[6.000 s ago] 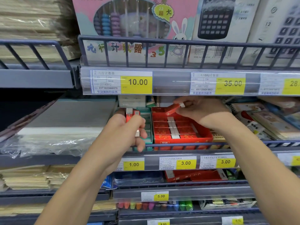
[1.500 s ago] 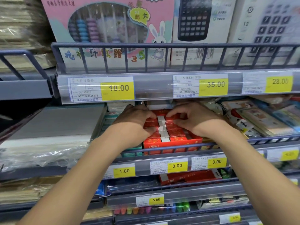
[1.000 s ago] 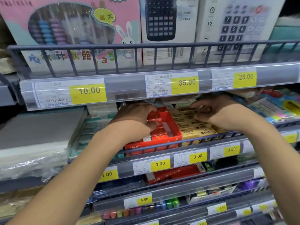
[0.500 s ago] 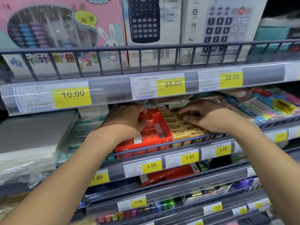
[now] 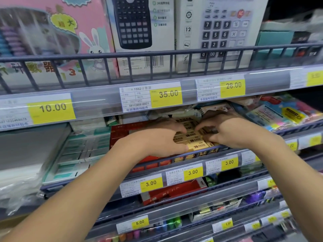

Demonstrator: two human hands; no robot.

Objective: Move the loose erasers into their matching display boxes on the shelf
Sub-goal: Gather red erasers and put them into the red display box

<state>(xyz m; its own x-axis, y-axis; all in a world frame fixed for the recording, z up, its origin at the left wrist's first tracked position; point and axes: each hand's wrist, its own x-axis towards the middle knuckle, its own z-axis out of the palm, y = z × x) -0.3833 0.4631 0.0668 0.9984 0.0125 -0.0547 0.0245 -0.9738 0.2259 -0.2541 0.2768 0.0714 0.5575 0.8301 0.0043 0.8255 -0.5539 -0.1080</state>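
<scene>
Hands [image 5: 194,135] on crosswise yellow erasers [image 5: 199,146]

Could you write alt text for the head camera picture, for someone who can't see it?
Two bare hands, the left hand and right hand, reach into a shop shelf and rest their fingers on rows of yellow-wrapped erasers, beside a red display box. Yellow price tags line the shelf edges, with boxed calculators above.
</scene>
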